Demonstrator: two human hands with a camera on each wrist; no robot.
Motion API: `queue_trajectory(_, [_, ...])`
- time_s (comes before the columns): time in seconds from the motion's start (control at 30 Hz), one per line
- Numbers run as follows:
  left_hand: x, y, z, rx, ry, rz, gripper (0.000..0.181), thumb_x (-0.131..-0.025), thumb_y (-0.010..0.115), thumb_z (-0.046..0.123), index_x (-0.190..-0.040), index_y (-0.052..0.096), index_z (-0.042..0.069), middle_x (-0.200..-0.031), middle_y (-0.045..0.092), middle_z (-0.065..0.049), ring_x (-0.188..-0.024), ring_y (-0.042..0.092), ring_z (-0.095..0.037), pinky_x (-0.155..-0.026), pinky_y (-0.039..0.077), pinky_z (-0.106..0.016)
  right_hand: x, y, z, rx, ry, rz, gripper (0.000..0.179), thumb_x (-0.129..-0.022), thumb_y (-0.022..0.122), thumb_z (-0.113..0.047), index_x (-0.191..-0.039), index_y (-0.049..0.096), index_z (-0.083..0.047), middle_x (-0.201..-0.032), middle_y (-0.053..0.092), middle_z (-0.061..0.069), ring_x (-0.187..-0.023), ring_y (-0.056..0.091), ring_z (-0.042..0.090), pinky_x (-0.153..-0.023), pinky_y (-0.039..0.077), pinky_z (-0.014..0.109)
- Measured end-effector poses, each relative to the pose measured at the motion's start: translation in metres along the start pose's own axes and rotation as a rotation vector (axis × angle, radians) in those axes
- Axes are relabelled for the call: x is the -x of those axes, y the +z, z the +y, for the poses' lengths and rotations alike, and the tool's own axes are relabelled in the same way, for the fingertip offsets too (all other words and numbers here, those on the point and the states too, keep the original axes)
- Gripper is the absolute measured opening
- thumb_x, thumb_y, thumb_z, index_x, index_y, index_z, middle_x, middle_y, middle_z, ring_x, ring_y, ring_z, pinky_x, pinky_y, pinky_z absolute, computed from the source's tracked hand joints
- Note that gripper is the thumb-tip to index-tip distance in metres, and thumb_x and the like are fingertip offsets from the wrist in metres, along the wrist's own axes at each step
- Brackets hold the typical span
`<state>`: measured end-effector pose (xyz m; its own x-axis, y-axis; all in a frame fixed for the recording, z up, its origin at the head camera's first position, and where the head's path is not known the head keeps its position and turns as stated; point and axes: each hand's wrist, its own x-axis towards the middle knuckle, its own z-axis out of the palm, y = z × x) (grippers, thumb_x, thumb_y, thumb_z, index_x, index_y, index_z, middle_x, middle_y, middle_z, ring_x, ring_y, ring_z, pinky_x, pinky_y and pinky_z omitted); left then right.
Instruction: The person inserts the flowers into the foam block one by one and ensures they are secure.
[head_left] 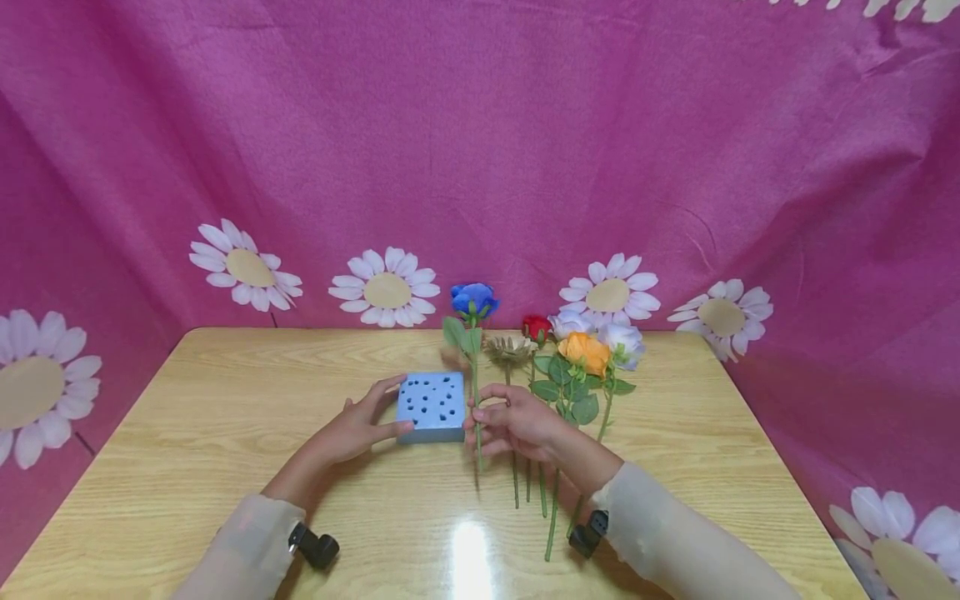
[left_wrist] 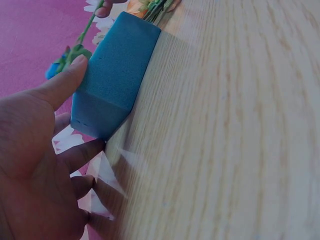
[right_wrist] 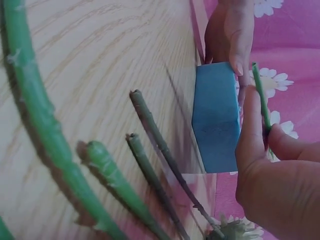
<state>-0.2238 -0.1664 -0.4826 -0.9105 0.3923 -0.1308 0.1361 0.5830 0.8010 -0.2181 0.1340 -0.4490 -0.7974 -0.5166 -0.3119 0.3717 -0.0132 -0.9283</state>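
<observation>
A light-blue foam block (head_left: 431, 402) with several holes in its top lies on the table. My left hand (head_left: 358, 427) holds its left end, thumb at the near corner and fingers at the far one. In the left wrist view the thumb (left_wrist: 70, 80) lies along the block's (left_wrist: 117, 65) upper edge. My right hand (head_left: 517, 423) pinches the green stem of an artificial blue rose (head_left: 474, 300) between thumb and fingers, just right of the block. The rose stands nearly upright, bloom up; the stem's cut end (right_wrist: 255, 67) shows in the right wrist view.
Right of my right hand lie an orange rose (head_left: 585, 354), a red rose (head_left: 536, 326), pale flowers (head_left: 622, 342) and a brownish bloom (head_left: 512, 350), stems toward me. A pink daisy-print cloth (head_left: 480, 167) hangs behind the wooden table (head_left: 247, 392).
</observation>
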Motion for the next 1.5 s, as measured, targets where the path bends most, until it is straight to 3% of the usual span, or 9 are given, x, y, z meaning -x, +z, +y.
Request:
queue_trajectory(0.23, [0.000, 0.000, -0.001, 0.000, -0.003, -0.002, 0.088, -0.096, 0.070, 0.048, -0.164, 0.022, 0.021, -0.167, 0.030, -0.019, -0.158, 0.013, -0.039, -0.118, -0.016, -0.070, -0.003, 0.004, -0.006, 0.001, -0.024, 0.027, 0.032, -0.104, 0.055, 0.000, -0.133, 0.048, 0.009, -0.101, 0.075, 0.016, -0.086, 0.076, 0.026, -0.090, 0.058, 0.056])
queue_trajectory(0.67, [0.000, -0.001, -0.001, 0.000, 0.001, -0.006, 0.087, -0.096, 0.071, 0.048, -0.164, 0.022, 0.022, -0.167, 0.030, -0.019, -0.158, 0.013, -0.040, -0.117, -0.016, -0.071, -0.012, 0.011, -0.015, 0.032, -0.090, 0.056, 0.028, -0.104, 0.057, 0.000, -0.129, 0.050, 0.007, -0.099, 0.075, 0.019, -0.085, 0.077, 0.027, -0.077, 0.064, 0.047])
queue_trajectory(0.93, [0.000, -0.001, -0.002, -0.003, 0.006, -0.007, 0.086, -0.097, 0.070, 0.047, -0.164, 0.021, 0.023, -0.167, 0.029, -0.019, -0.158, 0.013, -0.040, -0.117, -0.016, -0.071, -0.018, 0.018, -0.021, 0.067, -0.131, 0.094, 0.033, -0.102, 0.058, 0.001, -0.133, 0.049, 0.010, -0.110, 0.071, 0.030, -0.090, 0.077, 0.034, -0.077, 0.064, 0.046])
queue_trajectory(1.2, [-0.001, 0.000, -0.002, 0.005, -0.001, -0.017, 0.086, -0.097, 0.069, 0.049, -0.164, 0.020, 0.024, -0.168, 0.027, -0.020, -0.157, 0.011, -0.042, -0.116, -0.016, -0.072, -0.026, 0.026, -0.027, 0.050, -0.148, 0.132, 0.026, -0.102, 0.058, 0.003, -0.127, 0.054, 0.004, -0.114, 0.068, 0.036, -0.092, 0.077, 0.035, -0.078, 0.064, 0.047])
queue_trajectory(1.33, [-0.001, 0.000, -0.001, 0.004, -0.008, -0.019, 0.086, -0.097, 0.068, 0.050, -0.164, 0.020, 0.024, -0.168, 0.027, -0.020, -0.157, 0.011, -0.043, -0.116, -0.016, -0.072, -0.032, 0.031, -0.029, 0.071, -0.172, 0.164, 0.024, -0.102, 0.057, 0.004, -0.125, 0.057, 0.002, -0.113, 0.069, 0.036, -0.087, 0.077, 0.030, -0.080, 0.063, 0.050])
queue_trajectory(1.5, [-0.002, 0.000, 0.000, 0.003, -0.013, -0.020, 0.086, -0.097, 0.068, 0.050, -0.164, 0.021, 0.024, -0.167, 0.028, -0.020, -0.157, 0.012, -0.043, -0.116, -0.015, -0.073, -0.040, 0.038, -0.032, 0.089, -0.204, 0.194, 0.024, -0.101, 0.057, 0.005, -0.125, 0.059, 0.002, -0.114, 0.069, 0.035, -0.091, 0.077, 0.036, -0.079, 0.063, 0.050])
